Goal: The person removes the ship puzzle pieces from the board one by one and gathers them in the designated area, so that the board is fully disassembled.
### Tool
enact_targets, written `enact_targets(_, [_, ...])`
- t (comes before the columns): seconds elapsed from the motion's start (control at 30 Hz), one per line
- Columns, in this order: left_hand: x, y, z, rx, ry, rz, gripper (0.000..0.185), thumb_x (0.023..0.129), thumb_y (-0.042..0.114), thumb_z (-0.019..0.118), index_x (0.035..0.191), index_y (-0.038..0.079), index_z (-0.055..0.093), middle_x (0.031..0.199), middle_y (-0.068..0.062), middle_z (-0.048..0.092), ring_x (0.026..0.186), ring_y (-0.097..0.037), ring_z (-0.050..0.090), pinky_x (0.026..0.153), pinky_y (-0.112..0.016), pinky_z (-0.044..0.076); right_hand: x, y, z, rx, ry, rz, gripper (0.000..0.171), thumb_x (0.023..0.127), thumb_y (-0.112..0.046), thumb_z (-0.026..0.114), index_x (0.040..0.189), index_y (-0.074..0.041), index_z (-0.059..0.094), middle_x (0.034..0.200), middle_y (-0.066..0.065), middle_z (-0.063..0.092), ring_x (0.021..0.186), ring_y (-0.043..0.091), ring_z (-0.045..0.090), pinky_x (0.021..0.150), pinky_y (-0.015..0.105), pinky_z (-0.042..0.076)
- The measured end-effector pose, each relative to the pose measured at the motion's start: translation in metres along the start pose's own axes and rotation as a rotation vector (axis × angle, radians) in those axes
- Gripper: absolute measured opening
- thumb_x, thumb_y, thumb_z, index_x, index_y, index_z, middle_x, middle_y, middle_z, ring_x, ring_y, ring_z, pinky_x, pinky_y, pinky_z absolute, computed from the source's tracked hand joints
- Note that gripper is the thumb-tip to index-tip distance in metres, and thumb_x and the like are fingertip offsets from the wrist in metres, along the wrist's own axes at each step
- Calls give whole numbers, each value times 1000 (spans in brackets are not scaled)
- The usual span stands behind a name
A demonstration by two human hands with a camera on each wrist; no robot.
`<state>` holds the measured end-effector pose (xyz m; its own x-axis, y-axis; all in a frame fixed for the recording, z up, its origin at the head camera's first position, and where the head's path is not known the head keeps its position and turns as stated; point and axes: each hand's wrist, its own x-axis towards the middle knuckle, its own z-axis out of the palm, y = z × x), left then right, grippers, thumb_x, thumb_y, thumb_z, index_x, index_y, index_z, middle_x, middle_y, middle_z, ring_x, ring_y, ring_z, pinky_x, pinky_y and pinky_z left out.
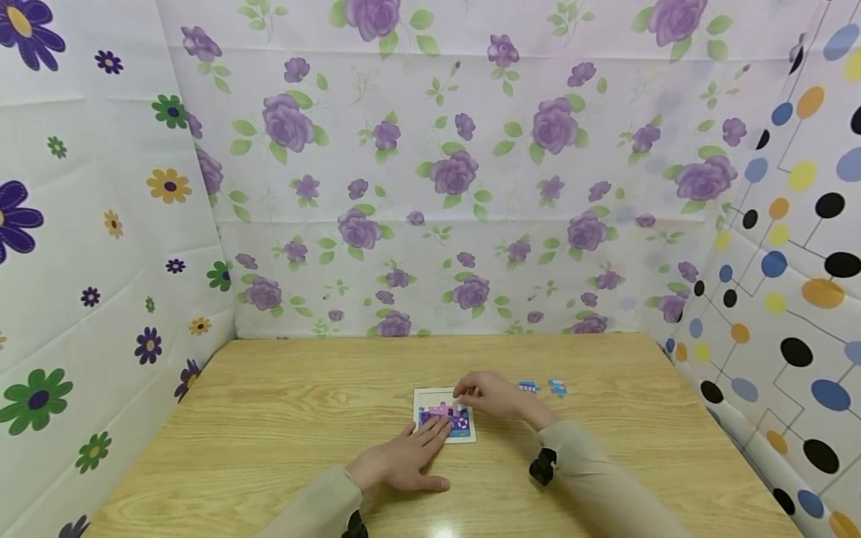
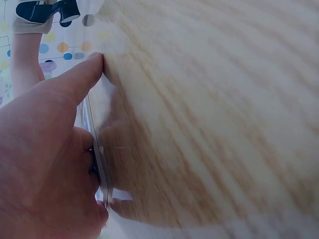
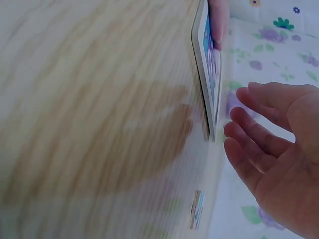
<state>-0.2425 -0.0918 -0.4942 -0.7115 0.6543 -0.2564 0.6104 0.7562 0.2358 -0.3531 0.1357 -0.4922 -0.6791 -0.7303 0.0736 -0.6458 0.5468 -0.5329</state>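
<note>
My left hand (image 1: 402,462) lies flat, fingers straight, pressing the near edge of the puzzle board (image 1: 444,413) at the table's (image 1: 269,418) centre. My right hand (image 1: 489,393) hovers at the board's two o'clock corner, fingers relaxed and holding nothing. Two loose blue pieces (image 1: 542,387) lie at three o'clock, apart from it.

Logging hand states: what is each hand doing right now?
Left hand: open, fingers pressing the white-framed puzzle board.
Right hand: open, holding nothing.
</note>
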Motion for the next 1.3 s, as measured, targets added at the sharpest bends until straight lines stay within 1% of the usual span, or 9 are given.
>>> enact_targets(0.2, [1, -2, 1, 6, 10, 5, 90, 93, 63, 46, 157, 10, 9, 164, -8, 4, 152, -24, 6, 119, -57, 17, 9, -8, 8, 12, -12, -40, 18, 98, -18, 58, 109, -13, 71, 107, 0, 70, 86, 4, 63, 76, 21, 53])
enact_targets(0.47, [1, -3, 2, 30, 24, 2, 91, 93, 64, 45, 156, 9, 11, 164, -9, 6, 152, -24, 7, 119, -56, 17, 19, -22, 15, 29, -12, -58, 18, 98, -20, 58, 110, -14, 71, 108, -1, 70, 94, 7, 64, 80, 22, 53])
enact_targets(0.63, [-1, -3, 2, 8, 7, -5, 90, 93, 64, 45, 156, 10, 11, 164, -8, 5, 152, -23, 5, 119, -56, 16, 26, -24, 22, 37, -39, -80, 20, 98, -19, 58, 112, -11, 70, 108, 2, 68, 92, 6, 64, 78, 20, 53])
enact_targets(0.77, [-1, -3, 2, -12, -6, -4, 89, 93, 63, 45, 156, 9, 11, 164, -8, 5, 152, -22, 5, 119, -56, 16, 30, -27, 25, 43, -64, -76, 22, 98, -16, 58, 115, -7, 68, 106, 4, 66, 91, 7, 63, 78, 20, 52])
enact_targets(0.87, [-1, -4, 2, -19, -9, 1, 89, 94, 62, 45, 156, 9, 10, 164, -8, 5, 152, -23, 6, 119, -56, 16, 32, -30, 27, 37, -73, -71, 22, 97, -14, 59, 115, -7, 68, 103, 3, 64, 87, 6, 60, 77, 20, 51])
enact_targets(1.0, [-1, -4, 2, -18, -7, 8, 89, 94, 62, 45, 156, 9, 10, 164, -8, 6, 152, -23, 7, 119, -56, 16, 36, -34, 30, -7, -70, -68, 21, 95, -14, 61, 113, -8, 70, 96, 0, 63, 80, 2, 53, 73, 18, 48])
enact_targets(1.13, [-1, -3, 2, -11, 0, 15, 89, 94, 62, 46, 156, 8, 10, 164, -9, 7, 152, -23, 7, 119, -56, 17, 38, -37, 32, -44, -66, -58, 19, 96, -11, 59, 111, -8, 70, 94, 1, 62, 76, 3, 48, 71, 19, 45])
enact_targets(1.23, [-1, -2, 2, -12, -2, 13, 89, 94, 61, 46, 156, 9, 11, 164, -9, 7, 152, -23, 7, 119, -56, 17, 39, -39, 34, -54, -69, -43, 18, 96, -8, 57, 109, -8, 69, 94, 2, 61, 77, 5, 48, 71, 20, 44])
enact_targets(1.3, [-2, -1, 1, -20, -5, 11, 88, 94, 60, 46, 156, 9, 11, 164, -9, 7, 152, -23, 7, 119, -55, 16, 39, -40, 35, -49, -69, -33, 17, 97, -7, 56, 108, -8, 68, 95, 2, 62, 79, 5, 50, 73, 20, 45])
